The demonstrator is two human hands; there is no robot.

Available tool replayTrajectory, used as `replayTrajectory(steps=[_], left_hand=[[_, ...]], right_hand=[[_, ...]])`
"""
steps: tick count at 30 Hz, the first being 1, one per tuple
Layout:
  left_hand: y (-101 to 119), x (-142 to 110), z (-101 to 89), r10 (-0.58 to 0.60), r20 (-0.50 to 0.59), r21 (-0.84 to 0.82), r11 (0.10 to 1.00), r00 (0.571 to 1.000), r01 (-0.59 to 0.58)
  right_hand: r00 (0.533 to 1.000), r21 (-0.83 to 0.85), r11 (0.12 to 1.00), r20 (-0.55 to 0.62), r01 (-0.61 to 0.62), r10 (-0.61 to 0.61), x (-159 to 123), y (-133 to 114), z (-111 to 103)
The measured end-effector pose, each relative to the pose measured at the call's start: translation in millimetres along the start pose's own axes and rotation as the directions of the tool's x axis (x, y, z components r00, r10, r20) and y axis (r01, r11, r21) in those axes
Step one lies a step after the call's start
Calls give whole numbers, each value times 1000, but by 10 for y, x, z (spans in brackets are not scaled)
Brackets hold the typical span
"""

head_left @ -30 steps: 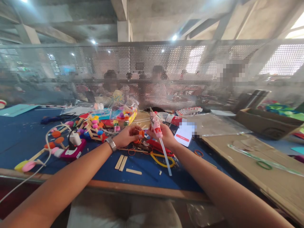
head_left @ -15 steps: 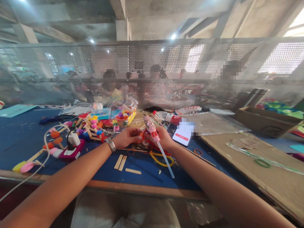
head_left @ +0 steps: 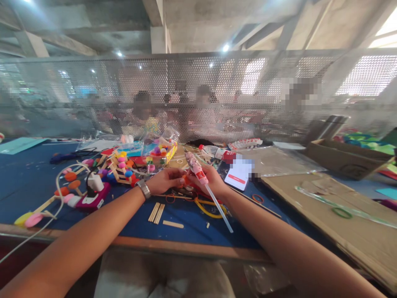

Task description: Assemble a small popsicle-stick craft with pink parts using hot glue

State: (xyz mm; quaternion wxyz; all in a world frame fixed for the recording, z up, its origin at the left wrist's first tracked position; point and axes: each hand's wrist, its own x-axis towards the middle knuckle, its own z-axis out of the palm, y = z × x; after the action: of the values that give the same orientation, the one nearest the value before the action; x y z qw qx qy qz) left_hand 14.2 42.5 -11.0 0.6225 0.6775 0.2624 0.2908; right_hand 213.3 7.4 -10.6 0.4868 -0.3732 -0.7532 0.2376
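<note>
Two bare hands meet over the middle of a blue desk (head_left: 139, 228), well back from its front edge. The right hand (head_left: 211, 181) grasps a pink glue gun (head_left: 196, 167), which lies across its fingers, nozzle toward the desk's back edge; a translucent glue stick (head_left: 219, 208) slants out of its rear toward the front edge. The left hand (head_left: 166, 180), a metal watch (head_left: 144, 189) at its wrist, has its fingers curled, thumb and fingertips pinching a small orange cap (head_left: 186, 180). The cap sits between the two hands, just left of the glue gun; whether the right fingers also grip it cannot be told.

Nearer the front edge lie a row of wooden craft sticks (head_left: 156, 213), one separate craft stick (head_left: 173, 224) and a yellow loop (head_left: 214, 210). Toward the left edge are a magenta power strip (head_left: 93, 200) and colourful stick-and-disc pieces (head_left: 122, 165). A lit phone (head_left: 238, 174) rests just right of the right hand.
</note>
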Motion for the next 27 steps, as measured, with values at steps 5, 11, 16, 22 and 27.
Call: replayTrajectory(steps=[5, 11, 16, 22, 27], left_hand=[[6, 11, -11, -5, -25, 1, 1000, 1000, 5], [-27, 22, -16, -8, -36, -21, 1000, 999, 7], [-13, 14, 4, -6, -48, -29, 1000, 999, 5], [-20, 4, 15, -20, -49, -95, 995, 999, 15], [-54, 5, 0, -55, -48, -161, 986, 997, 46]], right_hand=[[998, -30, 999, -63, 16, -18, -3, -26, 20], [998, -56, 998, -56, -5, 1, -4, -59, 19], [999, -44, 999, -47, -10, 8, -2, -74, 20], [1000, -23, 1000, -21, -8, 8, 6, -46, 16], [1000, -12, 1000, -1, -14, 14, 8, -50, 8]])
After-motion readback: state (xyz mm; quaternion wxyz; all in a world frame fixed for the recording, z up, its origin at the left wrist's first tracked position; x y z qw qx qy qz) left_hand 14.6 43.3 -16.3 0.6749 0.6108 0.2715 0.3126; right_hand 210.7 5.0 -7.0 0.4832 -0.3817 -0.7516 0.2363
